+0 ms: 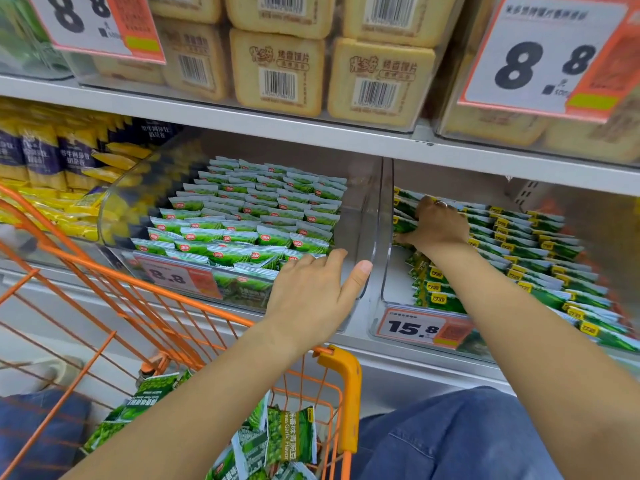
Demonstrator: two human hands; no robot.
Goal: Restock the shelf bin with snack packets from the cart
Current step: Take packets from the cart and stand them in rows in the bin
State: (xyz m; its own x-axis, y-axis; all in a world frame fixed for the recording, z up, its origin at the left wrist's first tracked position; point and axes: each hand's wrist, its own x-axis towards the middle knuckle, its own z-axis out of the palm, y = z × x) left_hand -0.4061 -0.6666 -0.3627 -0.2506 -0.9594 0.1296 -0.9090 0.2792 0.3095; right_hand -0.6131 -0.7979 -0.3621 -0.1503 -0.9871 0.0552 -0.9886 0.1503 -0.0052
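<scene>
Green snack packets (512,244) stand in rows inside the right-hand shelf bin (384,271), more lying loose in the orange cart (341,386) below it. Inside that bin the right hand (437,226) has its fingers curled round a few packets at the left wall, seemingly seating them. Just left of the bin the left hand (311,292) rests flat, fingers together, on the neighbouring bin's rim. Best to press the packets upright and flush with their row before letting go.

A shop: price tags (412,327) front stocked shelf bins (374,237).
</scene>
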